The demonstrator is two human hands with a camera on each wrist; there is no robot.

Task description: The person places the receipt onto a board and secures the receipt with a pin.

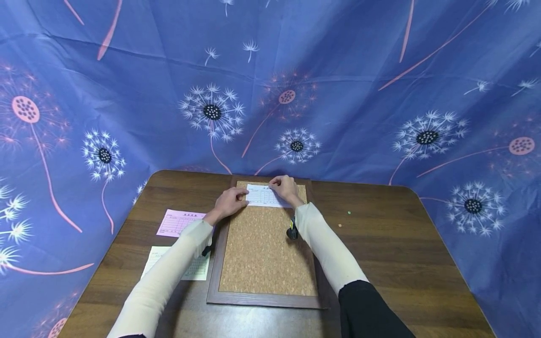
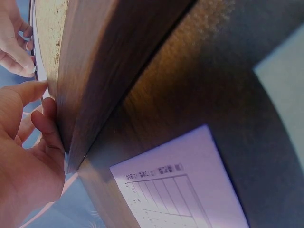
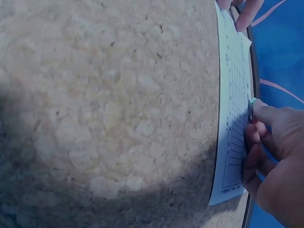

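Observation:
A white printed form (image 1: 264, 195) lies crosswise near the top of a cork board (image 1: 268, 253) with a brown frame. My left hand (image 1: 230, 203) rests at the form's left end, thumb and forefinger apart on its edge. At the form's top edge, my right hand (image 1: 285, 188) pinches a small pale-green thumbtack (image 3: 253, 100), mostly covered by the thumb. The other fingers of that hand are bent beside the paper, as the right wrist view shows. Both hands reach over the board from its near side.
Left of the board lie a pink form (image 1: 177, 223) and a pale-green form (image 1: 196, 270), partly under my left forearm. Two tiny tacks, one green (image 1: 349, 212) and one orange (image 1: 340, 225), sit on the wooden table (image 1: 393, 253) to the right. A blue patterned cloth (image 1: 338, 117) hangs behind.

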